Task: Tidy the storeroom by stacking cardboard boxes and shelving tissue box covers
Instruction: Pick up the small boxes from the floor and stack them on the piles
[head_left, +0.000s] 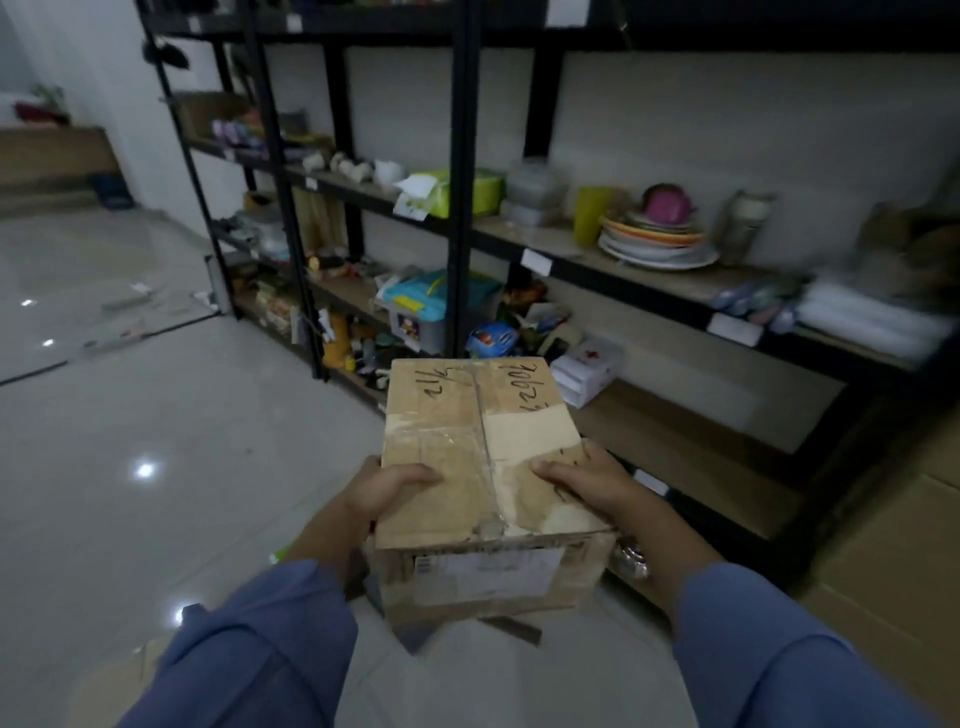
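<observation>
I hold the cardboard box (467, 415) in the air in front of my chest, above the tiled floor (156, 441) and just before the lower levels of the black shelf unit (462, 208); it rests on nothing. My left hand (387, 491) grips the near left edge and my right hand (592, 483) grips the near right edge; each thumb lies flat on the top face, and the other fingers go down the side walls, where I cannot see them.

The box looks worn; the outer paper is torn near my right thumb and old tape (483, 415) runs along the middle seam. I judge it stiff enough to carry but easy to dent at the corners, and not very heavy; the taped surface may be a little slippery. A safer hold, I think, is lower, with fingers under the bottom edges.

Its long axis runs away from me toward the shelves; the short face with the shipping label (493, 571) points at me, and the closed top faces up. More large cartons (893, 545) stand at my right.
</observation>
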